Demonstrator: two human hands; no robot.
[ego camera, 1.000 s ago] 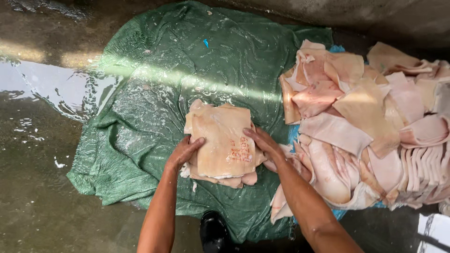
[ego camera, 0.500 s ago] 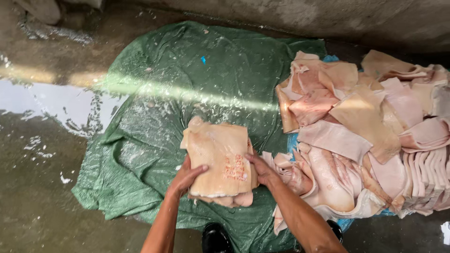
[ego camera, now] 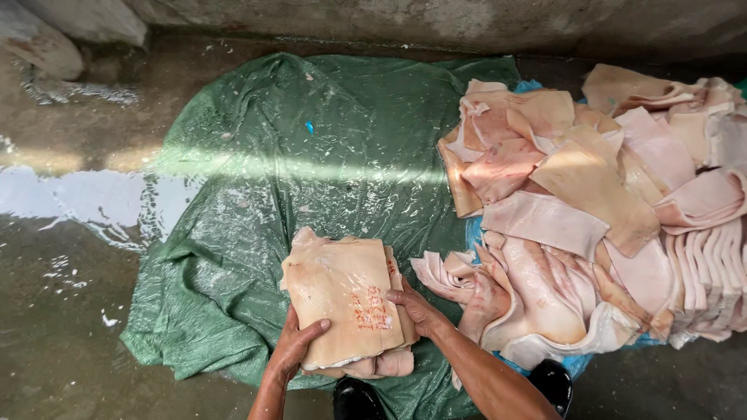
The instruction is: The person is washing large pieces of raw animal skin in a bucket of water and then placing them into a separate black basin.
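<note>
Near the front edge of the green tarpaulin (ego camera: pixel 257 194), a small stack of pork skin slabs (ego camera: pixel 346 299) lies flat, its top slab bearing a red stamp. Left hand (ego camera: pixel 294 348) grips the stack's near left corner, thumb on top, fingers underneath. Right hand (ego camera: pixel 416 309) presses against the stack's right side, fingers curled along its edge. Along the tarpaulin's right edge, a large heap of pork skin pieces (ego camera: pixel 591 210) rests, partly over blue sheeting (ego camera: pixel 475 229). Wet concrete floor (ego camera: pixel 70 257) surrounds the tarpaulin.
</note>
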